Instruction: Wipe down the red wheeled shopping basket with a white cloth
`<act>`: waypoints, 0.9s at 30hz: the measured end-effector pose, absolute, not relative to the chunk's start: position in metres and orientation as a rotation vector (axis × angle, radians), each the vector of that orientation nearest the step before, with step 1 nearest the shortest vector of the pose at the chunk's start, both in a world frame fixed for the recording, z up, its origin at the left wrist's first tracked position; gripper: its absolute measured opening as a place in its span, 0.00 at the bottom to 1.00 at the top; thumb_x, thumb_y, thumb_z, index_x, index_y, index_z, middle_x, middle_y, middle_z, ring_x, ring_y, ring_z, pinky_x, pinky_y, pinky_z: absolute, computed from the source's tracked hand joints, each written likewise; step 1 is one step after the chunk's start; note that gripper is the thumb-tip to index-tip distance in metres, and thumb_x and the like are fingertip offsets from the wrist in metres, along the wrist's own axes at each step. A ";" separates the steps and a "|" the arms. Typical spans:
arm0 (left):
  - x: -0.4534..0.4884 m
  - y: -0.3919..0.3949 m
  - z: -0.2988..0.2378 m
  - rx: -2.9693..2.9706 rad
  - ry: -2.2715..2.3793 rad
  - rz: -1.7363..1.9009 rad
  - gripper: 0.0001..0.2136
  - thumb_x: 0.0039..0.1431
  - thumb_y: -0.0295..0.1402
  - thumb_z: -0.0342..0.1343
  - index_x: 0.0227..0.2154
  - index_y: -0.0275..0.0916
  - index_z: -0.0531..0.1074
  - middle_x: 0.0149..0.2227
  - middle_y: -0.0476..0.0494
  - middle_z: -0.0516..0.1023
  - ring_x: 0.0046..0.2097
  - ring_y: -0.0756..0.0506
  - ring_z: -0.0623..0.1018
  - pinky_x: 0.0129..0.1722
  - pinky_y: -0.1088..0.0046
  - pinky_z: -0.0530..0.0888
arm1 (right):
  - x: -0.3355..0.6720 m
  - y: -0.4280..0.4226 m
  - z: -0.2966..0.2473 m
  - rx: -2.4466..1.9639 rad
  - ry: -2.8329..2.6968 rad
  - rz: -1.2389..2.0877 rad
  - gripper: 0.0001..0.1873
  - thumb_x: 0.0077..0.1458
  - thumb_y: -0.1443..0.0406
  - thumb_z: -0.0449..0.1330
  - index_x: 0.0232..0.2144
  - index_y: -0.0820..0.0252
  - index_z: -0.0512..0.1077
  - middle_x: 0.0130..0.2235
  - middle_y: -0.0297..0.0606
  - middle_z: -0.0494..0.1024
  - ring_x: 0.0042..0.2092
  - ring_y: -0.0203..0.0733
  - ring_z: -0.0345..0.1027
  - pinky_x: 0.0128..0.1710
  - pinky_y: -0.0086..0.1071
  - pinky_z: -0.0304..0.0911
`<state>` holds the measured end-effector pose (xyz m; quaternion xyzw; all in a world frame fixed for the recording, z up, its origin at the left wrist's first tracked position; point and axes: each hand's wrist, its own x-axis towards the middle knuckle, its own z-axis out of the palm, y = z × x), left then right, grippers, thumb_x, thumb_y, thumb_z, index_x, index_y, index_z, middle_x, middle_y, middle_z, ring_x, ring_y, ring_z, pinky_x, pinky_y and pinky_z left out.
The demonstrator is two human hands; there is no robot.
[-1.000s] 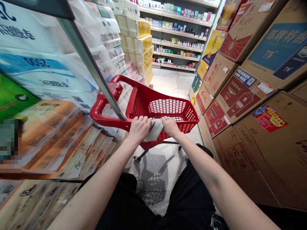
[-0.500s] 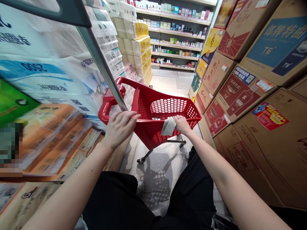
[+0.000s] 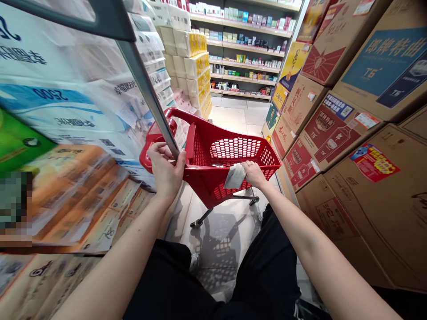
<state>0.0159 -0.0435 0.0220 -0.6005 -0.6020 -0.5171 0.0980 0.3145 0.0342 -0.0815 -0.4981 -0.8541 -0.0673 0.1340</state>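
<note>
Red trolley basket (image 3: 233, 149), held and wiped, in a shop aisle

Left hand (image 3: 166, 171): grip closed round the basket's near left corner, just beside a grey shelf upright (image 3: 147, 93). Right hand (image 3: 254, 172): grip closed on a grey cloth (image 3: 234, 177), pressed to the near rim, right of middle. Basket: empty, on its wheels on the tiled floor (image 3: 233, 115), between tissue packs (image 3: 66, 111) and stacked cartons (image 3: 333, 129). Progress, judged: near rim in hand; wiped and unwiped plastic look alike, so the remainder cannot be told
</note>
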 end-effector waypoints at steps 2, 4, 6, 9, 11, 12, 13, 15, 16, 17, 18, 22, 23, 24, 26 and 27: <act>0.015 -0.043 0.026 -1.796 -1.797 -1.431 0.16 0.58 0.42 0.51 0.44 0.38 0.60 0.39 0.41 0.65 0.43 0.42 0.70 0.43 0.62 0.70 | 0.312 0.031 -0.078 -1.478 -2.462 -0.189 0.17 0.58 0.70 0.48 0.50 0.63 0.64 0.46 0.46 0.68 0.46 0.48 0.58 0.45 0.37 0.52; 0.015 -0.043 0.028 -1.809 -1.806 -1.357 0.13 0.59 0.43 0.50 0.38 0.38 0.63 0.39 0.38 0.65 0.45 0.39 0.69 0.45 0.59 0.68 | 0.303 0.026 -0.074 -1.527 -2.433 -0.193 0.18 0.57 0.71 0.48 0.51 0.64 0.63 0.46 0.47 0.68 0.46 0.48 0.57 0.46 0.39 0.52; 0.016 -0.043 0.029 -1.803 -1.816 -1.345 0.13 0.59 0.43 0.48 0.37 0.38 0.63 0.40 0.36 0.65 0.46 0.38 0.69 0.45 0.59 0.68 | 0.284 0.020 -0.069 -1.538 -2.409 -0.188 0.20 0.57 0.71 0.48 0.52 0.64 0.62 0.46 0.48 0.68 0.46 0.49 0.57 0.46 0.40 0.52; 0.020 -0.043 0.031 -1.804 -1.836 -1.326 0.13 0.60 0.44 0.47 0.37 0.38 0.63 0.42 0.35 0.65 0.45 0.38 0.70 0.43 0.60 0.69 | 0.246 0.012 -0.061 -1.441 -2.395 -0.163 0.21 0.57 0.69 0.49 0.54 0.64 0.61 0.47 0.48 0.67 0.47 0.49 0.57 0.47 0.40 0.53; 0.021 -0.044 0.031 -1.826 -1.845 -1.277 0.13 0.61 0.44 0.45 0.37 0.38 0.62 0.41 0.35 0.66 0.44 0.39 0.70 0.42 0.61 0.68 | 0.227 0.008 -0.055 -1.366 -2.383 -0.150 0.21 0.57 0.69 0.48 0.54 0.63 0.60 0.47 0.47 0.67 0.47 0.49 0.57 0.46 0.39 0.54; 0.021 -0.044 0.032 -1.843 -1.849 -1.241 0.13 0.61 0.44 0.45 0.38 0.38 0.62 0.41 0.36 0.67 0.44 0.39 0.70 0.42 0.61 0.68 | 0.222 0.007 -0.053 -1.333 -2.388 -0.144 0.20 0.58 0.69 0.48 0.53 0.63 0.60 0.46 0.47 0.68 0.46 0.48 0.57 0.46 0.39 0.54; 0.019 -0.044 0.031 -1.860 -1.857 -1.200 0.13 0.61 0.44 0.44 0.38 0.38 0.62 0.40 0.36 0.68 0.44 0.39 0.71 0.42 0.62 0.68 | 0.221 0.008 -0.052 -1.306 -2.400 -0.137 0.20 0.58 0.69 0.47 0.53 0.63 0.61 0.46 0.46 0.68 0.46 0.47 0.57 0.46 0.38 0.54; 0.015 -0.044 0.029 -1.895 -1.862 -1.102 0.14 0.62 0.44 0.43 0.39 0.37 0.62 0.38 0.37 0.69 0.42 0.39 0.72 0.41 0.62 0.68 | 0.230 0.010 -0.052 -1.284 -2.439 -0.123 0.19 0.59 0.67 0.48 0.52 0.63 0.62 0.46 0.46 0.68 0.46 0.47 0.58 0.45 0.37 0.54; 0.012 -0.044 0.027 -1.917 -1.852 -1.039 0.14 0.62 0.44 0.43 0.39 0.37 0.62 0.37 0.37 0.70 0.41 0.39 0.72 0.42 0.61 0.67 | 0.238 0.011 -0.054 -1.298 -2.451 -0.121 0.18 0.59 0.66 0.49 0.52 0.63 0.62 0.47 0.46 0.69 0.47 0.47 0.58 0.45 0.37 0.54; 0.009 -0.044 0.025 -1.941 -1.832 -0.968 0.14 0.62 0.43 0.43 0.39 0.36 0.62 0.36 0.38 0.71 0.40 0.39 0.72 0.43 0.61 0.67 | 0.248 0.013 -0.056 -1.329 -2.449 -0.126 0.18 0.58 0.66 0.50 0.51 0.63 0.63 0.47 0.46 0.69 0.47 0.48 0.58 0.46 0.38 0.54; 0.006 -0.044 0.022 -1.965 -1.807 -0.891 0.14 0.62 0.43 0.43 0.38 0.36 0.62 0.34 0.38 0.71 0.40 0.39 0.73 0.45 0.60 0.66 | 0.258 0.015 -0.060 -1.376 -2.434 -0.137 0.18 0.58 0.65 0.51 0.51 0.63 0.63 0.46 0.47 0.69 0.47 0.48 0.58 0.46 0.38 0.54; 0.005 -0.046 0.012 -1.974 -1.780 -0.677 0.15 0.62 0.42 0.42 0.38 0.33 0.64 0.31 0.36 0.73 0.38 0.38 0.74 0.46 0.58 0.63 | 0.283 0.018 -0.075 -1.540 -2.321 -0.235 0.19 0.61 0.68 0.47 0.53 0.63 0.63 0.45 0.47 0.69 0.47 0.48 0.57 0.48 0.40 0.53; 0.007 -0.046 0.010 -1.964 -1.785 -0.662 0.16 0.62 0.41 0.42 0.38 0.32 0.64 0.31 0.35 0.74 0.38 0.38 0.74 0.45 0.58 0.63 | 0.282 0.017 -0.077 -1.560 -2.292 -0.260 0.19 0.61 0.69 0.46 0.54 0.62 0.62 0.45 0.48 0.69 0.47 0.49 0.57 0.49 0.41 0.52; 0.010 -0.046 0.010 -1.956 -1.786 -0.655 0.16 0.62 0.41 0.41 0.39 0.32 0.64 0.32 0.35 0.74 0.38 0.37 0.74 0.45 0.58 0.63 | 0.277 0.016 -0.078 -1.571 -2.263 -0.280 0.20 0.61 0.70 0.45 0.55 0.62 0.62 0.46 0.48 0.68 0.47 0.49 0.57 0.49 0.41 0.52; 0.016 -0.045 0.010 -1.950 -1.776 -0.641 0.17 0.63 0.41 0.40 0.39 0.31 0.64 0.31 0.34 0.74 0.38 0.37 0.74 0.44 0.59 0.62 | 0.260 0.013 -0.076 -1.549 -2.224 -0.295 0.21 0.61 0.71 0.44 0.56 0.62 0.61 0.46 0.48 0.68 0.47 0.49 0.57 0.51 0.42 0.51; 0.018 -0.044 0.010 -1.947 -1.770 -0.634 0.17 0.63 0.41 0.39 0.39 0.31 0.65 0.31 0.34 0.74 0.38 0.37 0.74 0.44 0.59 0.62 | 0.249 0.011 -0.074 -1.518 -2.217 -0.291 0.21 0.61 0.71 0.44 0.56 0.62 0.61 0.46 0.48 0.68 0.47 0.49 0.57 0.51 0.42 0.51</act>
